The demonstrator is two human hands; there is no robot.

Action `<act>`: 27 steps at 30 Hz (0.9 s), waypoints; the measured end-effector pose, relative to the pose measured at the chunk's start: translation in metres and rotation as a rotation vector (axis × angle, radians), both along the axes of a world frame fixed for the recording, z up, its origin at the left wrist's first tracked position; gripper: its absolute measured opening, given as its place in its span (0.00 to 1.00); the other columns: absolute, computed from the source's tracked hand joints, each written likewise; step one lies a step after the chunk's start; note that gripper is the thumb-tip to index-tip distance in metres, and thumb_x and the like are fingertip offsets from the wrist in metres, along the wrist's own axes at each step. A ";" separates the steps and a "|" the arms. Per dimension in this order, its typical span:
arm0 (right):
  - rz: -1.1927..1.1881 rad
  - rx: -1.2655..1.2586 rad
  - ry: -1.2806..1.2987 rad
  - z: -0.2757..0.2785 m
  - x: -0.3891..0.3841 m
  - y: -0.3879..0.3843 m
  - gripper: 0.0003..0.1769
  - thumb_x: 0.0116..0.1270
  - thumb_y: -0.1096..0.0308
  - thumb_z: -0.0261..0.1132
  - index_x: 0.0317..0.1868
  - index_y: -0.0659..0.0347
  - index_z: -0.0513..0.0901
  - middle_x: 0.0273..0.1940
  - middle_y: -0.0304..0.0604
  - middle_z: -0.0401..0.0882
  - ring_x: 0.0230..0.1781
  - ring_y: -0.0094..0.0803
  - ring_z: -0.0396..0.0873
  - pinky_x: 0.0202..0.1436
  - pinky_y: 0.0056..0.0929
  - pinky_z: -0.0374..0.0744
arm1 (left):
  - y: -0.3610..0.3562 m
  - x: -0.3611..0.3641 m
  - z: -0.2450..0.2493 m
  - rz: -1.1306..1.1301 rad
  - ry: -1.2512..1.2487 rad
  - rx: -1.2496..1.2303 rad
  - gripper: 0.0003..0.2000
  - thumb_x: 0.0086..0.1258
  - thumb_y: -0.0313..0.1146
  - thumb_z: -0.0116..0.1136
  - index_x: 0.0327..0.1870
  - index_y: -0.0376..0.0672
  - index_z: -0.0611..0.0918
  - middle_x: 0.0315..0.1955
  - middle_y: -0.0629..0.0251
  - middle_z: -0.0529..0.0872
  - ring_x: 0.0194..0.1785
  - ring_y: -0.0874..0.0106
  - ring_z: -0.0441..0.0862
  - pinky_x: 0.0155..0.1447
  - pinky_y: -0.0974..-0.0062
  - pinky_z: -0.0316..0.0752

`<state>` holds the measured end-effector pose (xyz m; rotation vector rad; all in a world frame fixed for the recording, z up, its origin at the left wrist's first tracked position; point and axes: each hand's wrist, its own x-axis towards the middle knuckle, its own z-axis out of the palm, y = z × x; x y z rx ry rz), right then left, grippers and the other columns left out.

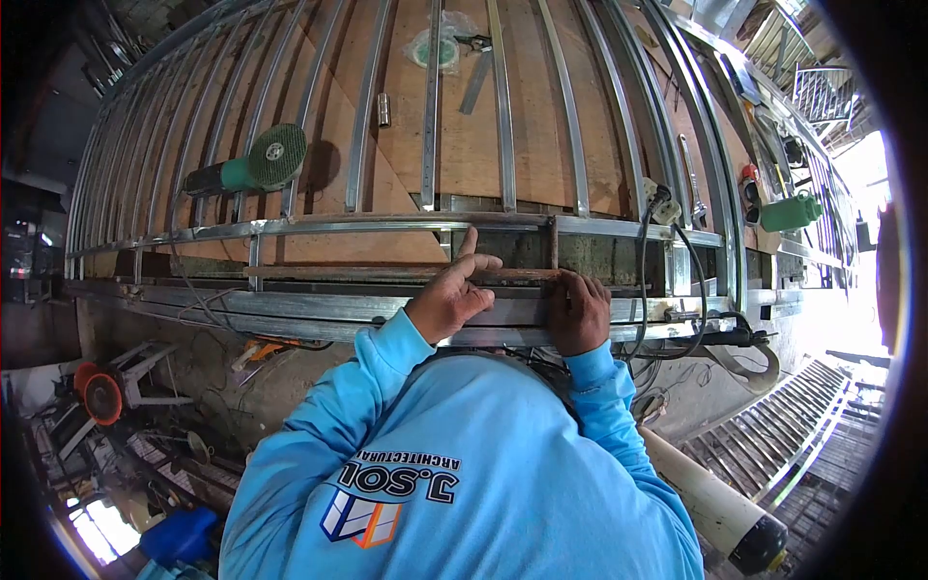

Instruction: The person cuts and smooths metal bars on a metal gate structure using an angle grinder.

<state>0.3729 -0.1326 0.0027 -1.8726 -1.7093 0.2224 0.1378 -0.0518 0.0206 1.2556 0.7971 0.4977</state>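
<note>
A metal frame of shiny square tubes lies across plywood in front of me. Along its near side runs a thin, rusty steel bar, joined near its right end by a short rusty crosspiece. My left hand is over the rusty bar with its index finger stretched away from me and the other fingers partly bent and apart. Curled fingers of my right hand grip the rusty bar where the crosspiece meets it. The underside of that grip is hidden.
A green angle grinder rests on the tubes at left. Farther back are a short metal cylinder and a square. Cables hang from a plug at right, near a wrench and green bottle. A gas cylinder lies behind right.
</note>
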 end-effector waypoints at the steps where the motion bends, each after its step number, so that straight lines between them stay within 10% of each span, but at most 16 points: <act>1: -0.003 0.002 -0.002 -0.003 0.000 0.000 0.11 0.67 0.67 0.65 0.48 0.58 0.84 0.40 0.48 0.85 0.44 0.49 0.80 0.53 0.46 0.73 | 0.000 0.000 0.000 -0.001 0.002 0.007 0.24 0.72 0.31 0.57 0.68 0.32 0.73 0.83 0.46 0.39 0.45 0.74 0.85 0.52 0.75 0.82; 15: -0.006 0.002 -0.014 -0.003 0.000 0.000 0.11 0.69 0.66 0.64 0.48 0.58 0.85 0.41 0.48 0.85 0.45 0.49 0.81 0.54 0.45 0.73 | 0.001 0.000 -0.004 0.009 -0.030 -0.041 0.25 0.71 0.32 0.57 0.68 0.31 0.72 0.83 0.47 0.39 0.44 0.73 0.85 0.52 0.75 0.83; 19: -0.006 -0.005 -0.004 0.000 -0.001 0.001 0.11 0.68 0.67 0.63 0.48 0.58 0.84 0.41 0.48 0.85 0.45 0.49 0.81 0.54 0.45 0.73 | 0.001 0.002 0.000 0.001 -0.009 -0.094 0.33 0.70 0.35 0.57 0.74 0.29 0.64 0.83 0.59 0.42 0.46 0.73 0.83 0.26 0.84 0.73; 27: 0.000 0.016 -0.014 -0.005 0.000 0.001 0.11 0.67 0.68 0.63 0.47 0.58 0.84 0.41 0.48 0.85 0.45 0.49 0.81 0.54 0.45 0.73 | 0.000 0.001 -0.002 -0.002 -0.010 -0.054 0.31 0.70 0.34 0.56 0.72 0.30 0.67 0.84 0.58 0.37 0.45 0.73 0.84 0.28 0.83 0.73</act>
